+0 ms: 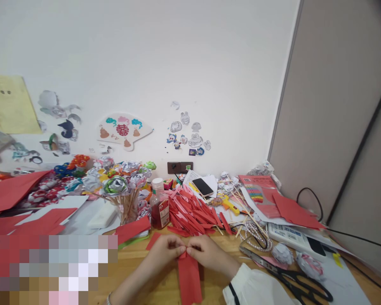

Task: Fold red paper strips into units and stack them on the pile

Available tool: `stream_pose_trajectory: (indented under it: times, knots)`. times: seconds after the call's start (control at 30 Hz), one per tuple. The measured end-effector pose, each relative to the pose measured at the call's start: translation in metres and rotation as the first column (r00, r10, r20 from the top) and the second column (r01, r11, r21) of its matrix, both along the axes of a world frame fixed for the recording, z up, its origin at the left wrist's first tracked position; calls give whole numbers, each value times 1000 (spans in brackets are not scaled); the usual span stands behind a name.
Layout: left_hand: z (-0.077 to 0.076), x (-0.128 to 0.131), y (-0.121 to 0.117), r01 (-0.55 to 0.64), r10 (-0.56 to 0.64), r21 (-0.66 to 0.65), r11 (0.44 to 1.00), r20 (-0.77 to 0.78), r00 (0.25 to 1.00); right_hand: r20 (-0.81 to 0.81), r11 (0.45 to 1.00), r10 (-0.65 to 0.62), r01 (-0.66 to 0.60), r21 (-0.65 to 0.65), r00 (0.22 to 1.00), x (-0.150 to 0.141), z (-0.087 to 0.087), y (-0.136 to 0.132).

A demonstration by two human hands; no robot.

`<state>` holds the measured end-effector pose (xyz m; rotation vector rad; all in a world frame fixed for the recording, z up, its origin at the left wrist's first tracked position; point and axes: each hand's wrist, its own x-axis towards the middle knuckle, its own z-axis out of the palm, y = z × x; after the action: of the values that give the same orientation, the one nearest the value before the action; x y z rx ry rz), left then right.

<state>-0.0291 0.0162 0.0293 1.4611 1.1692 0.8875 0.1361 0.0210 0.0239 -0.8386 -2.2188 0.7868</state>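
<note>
Hanging below the pinched grip [186, 250], red paper [189, 277] droops.

A yellow hot glue gun [229, 204] lies beside the pile of folded red paper pieces [193, 212]. Left of that pile, a glass bottle [159, 205] stands upright. Black-handled scissors [285, 273] rest at the counter's [133, 264] right.

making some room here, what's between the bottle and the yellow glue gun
A heap of red paper strips lies between the bottle and glue gun, in the head view.
</note>
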Motion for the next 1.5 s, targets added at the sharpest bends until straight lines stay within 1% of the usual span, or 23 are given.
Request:
stream_pose_trajectory:
  times: [0.23,0.43,0.57,0.63,0.73,0.83,0.97,1.03,1.17,1.33,1.5]
  knots:
    - [0,0,-1,0,7,61,998,-108,994,11,1000,3,-4,9,1000,0,-5,2]
    - [0,3,-2,-37,64,172,984,-151,987,-8,1000,-14,14,-12,1000,-1,-4,2]
    - [-2,3,-2,-100,149,257,961,-182,972,-42,997,-37,34,-72,998,-3,-4,1]
    - [-4,4,-2,-112,171,281,953,-194,966,-68,993,-45,38,-111,997,-4,-5,2]
    - [-5,5,-2,-108,173,307,945,-191,966,-126,987,-51,30,-158,991,-7,-8,3]
    - [-4,7,-4,-84,158,340,937,-195,968,-197,980,-34,-6,-199,980,-7,-10,5]
    - [1,9,-8,-7,92,345,938,-233,968,-280,963,-23,-54,-263,960,-7,-10,5]
    - [3,9,-9,7,86,340,940,-257,963,-300,960,-17,-68,-272,954,-7,-9,5]
    - [5,10,-11,-13,115,351,936,-271,956,-278,969,-37,-33,-244,960,-9,-6,3]
    - [6,11,-12,-9,107,357,934,-254,961,-275,969,-43,-26,-244,961,-10,-5,2]
    - [6,10,-12,-68,178,402,913,-241,954,-306,959,-47,-43,-281,951,-10,-4,2]
